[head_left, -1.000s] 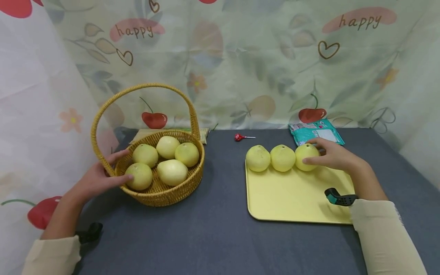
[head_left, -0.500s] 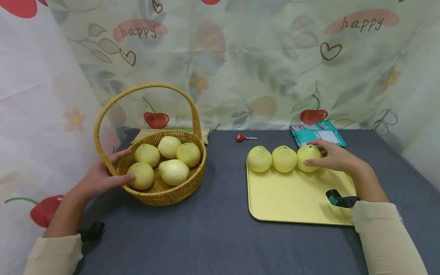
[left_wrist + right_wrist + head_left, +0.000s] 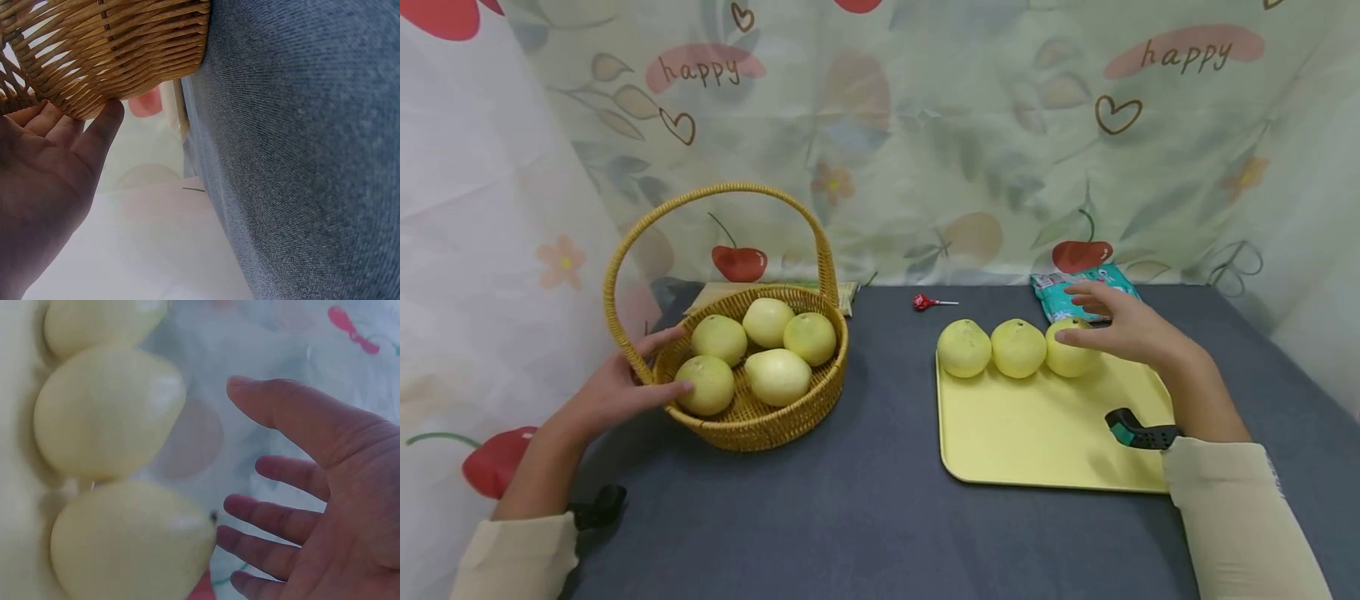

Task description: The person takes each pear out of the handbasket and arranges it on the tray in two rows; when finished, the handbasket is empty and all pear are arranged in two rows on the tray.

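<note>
In the head view, my left hand [image 3: 613, 390] holds the left side of a wicker basket [image 3: 752, 433], its thumb over the rim by a pale yellow pear-like fruit [image 3: 706, 386]. The left wrist view shows fingers [image 3: 103, 128] against the outer wicker wall [image 3: 137, 47]. Several such fruits lie in the basket. My right hand [image 3: 1131, 329] hovers above the right-end fruit [image 3: 1067, 357] of three in a row along the back of a yellow tray [image 3: 1037, 433]. In the right wrist view its fingers are spread, with nothing held, close to the nearest fruit [image 3: 128, 544].
Behind the tray lies a turquoise packet [image 3: 1060, 296]. A red lollipop [image 3: 922, 302] is on the grey cloth between basket and tray. A flat beige packet [image 3: 711, 292] lies behind the basket. A printed curtain [image 3: 910, 150] hangs at the back.
My right hand has let go of the right-end fruit and lifted slightly above it, fingers spreading. The left hand stays at the basket.
</note>
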`<state>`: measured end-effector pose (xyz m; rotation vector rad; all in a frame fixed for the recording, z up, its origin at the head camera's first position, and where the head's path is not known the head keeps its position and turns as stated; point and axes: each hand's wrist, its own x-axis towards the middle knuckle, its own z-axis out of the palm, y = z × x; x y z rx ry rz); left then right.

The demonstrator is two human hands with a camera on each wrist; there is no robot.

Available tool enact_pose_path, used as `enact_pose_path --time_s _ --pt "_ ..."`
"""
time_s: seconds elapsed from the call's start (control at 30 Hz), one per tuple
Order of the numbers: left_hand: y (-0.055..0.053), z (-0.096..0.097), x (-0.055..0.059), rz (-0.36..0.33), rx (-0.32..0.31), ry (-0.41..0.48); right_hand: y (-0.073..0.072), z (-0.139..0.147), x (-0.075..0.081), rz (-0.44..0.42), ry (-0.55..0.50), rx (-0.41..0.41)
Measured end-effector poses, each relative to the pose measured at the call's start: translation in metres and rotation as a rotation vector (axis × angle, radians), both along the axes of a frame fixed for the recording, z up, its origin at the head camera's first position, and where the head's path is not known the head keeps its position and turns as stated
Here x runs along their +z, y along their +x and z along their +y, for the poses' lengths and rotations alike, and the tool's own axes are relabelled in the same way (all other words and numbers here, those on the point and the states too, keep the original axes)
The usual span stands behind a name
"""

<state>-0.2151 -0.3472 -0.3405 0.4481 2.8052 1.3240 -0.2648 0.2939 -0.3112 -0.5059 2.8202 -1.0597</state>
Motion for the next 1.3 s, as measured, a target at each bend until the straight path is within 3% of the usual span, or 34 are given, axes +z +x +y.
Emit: enact_pose_path --time_s 0.17,0.37,0.73,0.97,1.3 --pt "-0.001 -0.001 -0.001 -0.003 0.007 -0.005 0.004 -0.032 0.016 0.078 -0.060 0.031" --pt "0.000 -0.002 0.001 -0.014 0.016 -0.007 -0.003 -0.080 0.031 0.143 -0.115 0.138" --pt "0.000 -0.002 0.000 0.002 0.012 -0.023 -0.019 -0.181 0.034 0.129 -0.203 0.366" --pt "0.001 -0.001 0.002 -0.013 0.025 -0.024 -0.024 -0.236 0.020 0.118 -0.160 0.476" --pt "0.001 -0.001 0.002 -0.015 0.019 -0.007 -0.023 -0.304 0.007 0.082 0.053 0.631"
